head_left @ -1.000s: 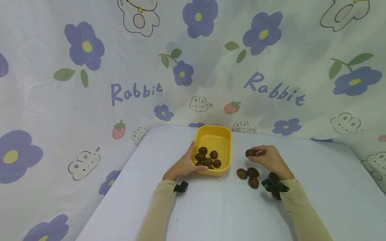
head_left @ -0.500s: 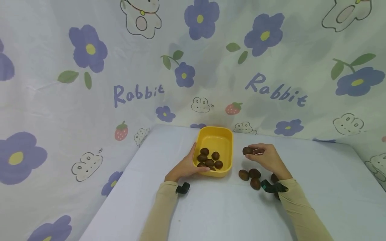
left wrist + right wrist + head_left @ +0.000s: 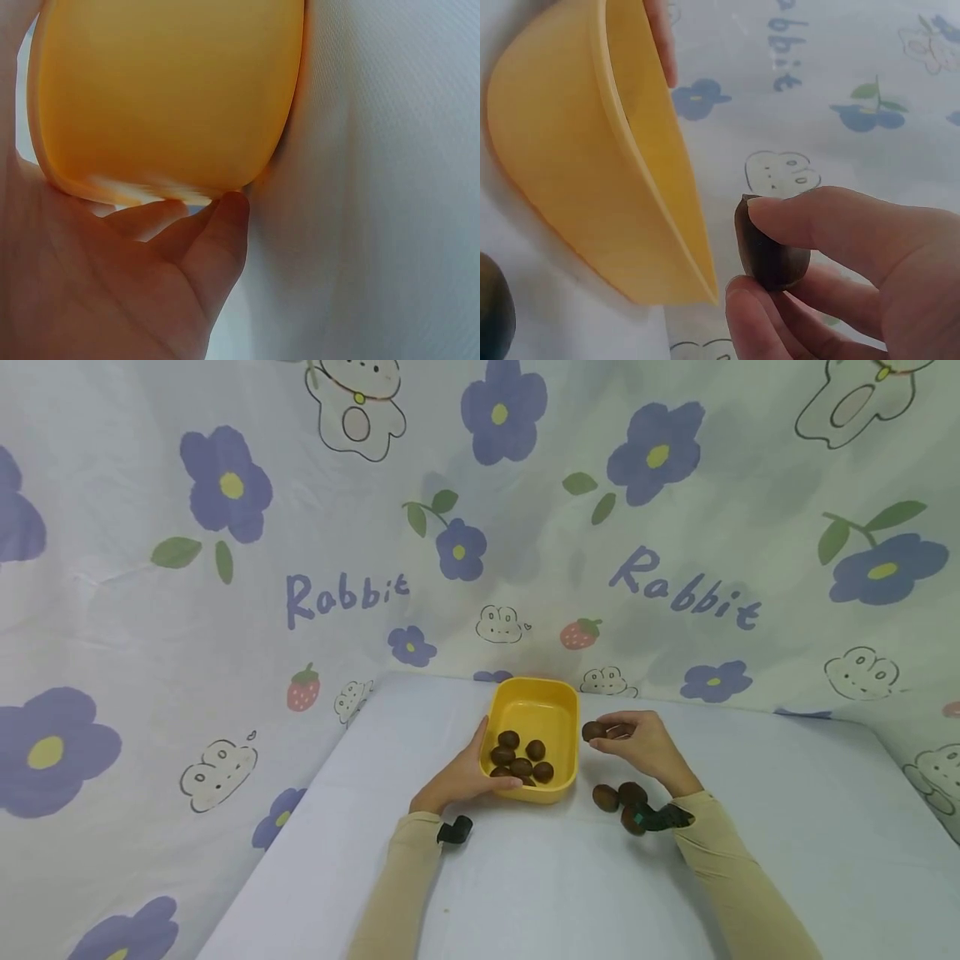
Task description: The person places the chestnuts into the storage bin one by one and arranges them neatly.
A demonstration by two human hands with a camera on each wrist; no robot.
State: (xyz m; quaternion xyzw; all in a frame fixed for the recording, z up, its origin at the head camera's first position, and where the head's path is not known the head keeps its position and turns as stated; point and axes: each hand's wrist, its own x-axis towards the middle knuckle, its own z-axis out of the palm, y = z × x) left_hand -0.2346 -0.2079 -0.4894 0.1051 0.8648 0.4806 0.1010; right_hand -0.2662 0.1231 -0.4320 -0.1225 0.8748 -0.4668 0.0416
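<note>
A yellow plastic container (image 3: 543, 714) stands on the white table with several brown chestnuts (image 3: 521, 767) gathered in its near part. My left hand (image 3: 456, 774) holds the container at its near left corner; the thumb lies along the near rim and the fingers press its side, as the left wrist view shows. Between thumb and fingers, my right hand (image 3: 651, 747) pinches a single chestnut (image 3: 771, 251), held just outside the container's right wall. Below that hand, a few loose chestnuts (image 3: 605, 797) rest on the table, one partly hidden by the black wrist camera.
A white cloth curtain (image 3: 525, 543) printed with purple flowers and rabbits hangs behind the table and on its sides. White table surface (image 3: 510, 885) extends in front of the container and to either side.
My right hand has moved left with its chestnut, toward the container. The left hand keeps its hold, and the container stays in place. The right wrist now covers other table chestnuts.
</note>
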